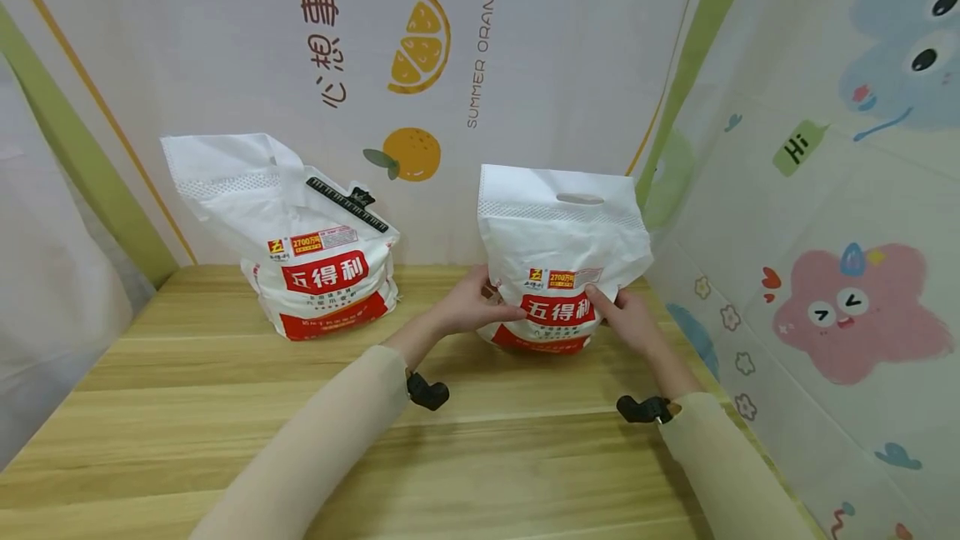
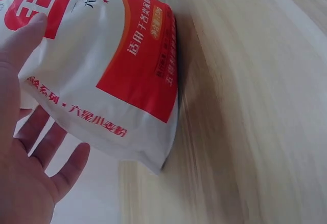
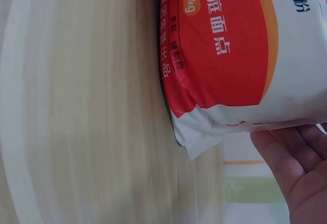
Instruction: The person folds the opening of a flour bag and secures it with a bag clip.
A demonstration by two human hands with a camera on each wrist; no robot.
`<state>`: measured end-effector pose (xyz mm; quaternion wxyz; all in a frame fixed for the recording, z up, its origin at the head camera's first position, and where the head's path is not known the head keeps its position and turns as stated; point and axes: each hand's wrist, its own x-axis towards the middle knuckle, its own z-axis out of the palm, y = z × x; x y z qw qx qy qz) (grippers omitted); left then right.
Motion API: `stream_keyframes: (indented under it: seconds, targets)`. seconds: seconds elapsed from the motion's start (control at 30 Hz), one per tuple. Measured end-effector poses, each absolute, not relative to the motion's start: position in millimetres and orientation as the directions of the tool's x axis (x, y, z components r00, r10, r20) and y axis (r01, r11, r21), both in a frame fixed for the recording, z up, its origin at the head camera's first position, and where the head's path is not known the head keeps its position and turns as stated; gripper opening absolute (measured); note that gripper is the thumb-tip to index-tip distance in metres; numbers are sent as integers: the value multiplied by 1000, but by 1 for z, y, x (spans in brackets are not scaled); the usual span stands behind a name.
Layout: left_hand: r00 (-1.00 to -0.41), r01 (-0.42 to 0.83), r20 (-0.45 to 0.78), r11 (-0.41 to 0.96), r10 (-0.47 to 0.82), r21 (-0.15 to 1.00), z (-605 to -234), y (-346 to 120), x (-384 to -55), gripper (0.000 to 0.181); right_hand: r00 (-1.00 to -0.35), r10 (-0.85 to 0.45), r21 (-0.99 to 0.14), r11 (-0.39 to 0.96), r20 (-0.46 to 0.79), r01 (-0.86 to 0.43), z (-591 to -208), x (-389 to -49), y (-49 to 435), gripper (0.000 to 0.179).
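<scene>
i see second white-and-red bag left of centre in head view, standing on wooden table, top leaning toward upper left, dark strip with white key-like marks slanting across its upper right side. upper middle: pale curtain printed with orange slice, whole orange below, brown lettering. along right i make out white wall covering bearing pink star, green "hi" label, blue cartoon figure at upper right. white cloth hangs at left edge.
</scene>
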<state>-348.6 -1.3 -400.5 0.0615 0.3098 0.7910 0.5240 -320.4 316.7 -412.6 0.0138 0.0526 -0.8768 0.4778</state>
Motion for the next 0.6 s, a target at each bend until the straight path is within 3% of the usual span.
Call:
stream_keyframes:
  seconds: [0.2,0.4,0.6]
  targets:
    - [-781,438,249,217,573,872,-397,-11,-340,62,-993,-98,-818,564,63,-107,-415,-319,310,73]
    - [-848,359,168,313,502,879,-397,-25,-330,75,-992,-111,-805,582,61,-115,-416,-316,302,71]
    - [-862,316,114,348,494,883,-395,-39,-322,74,-989,-128,-798,588,69,-132,-414,-314,291,67]
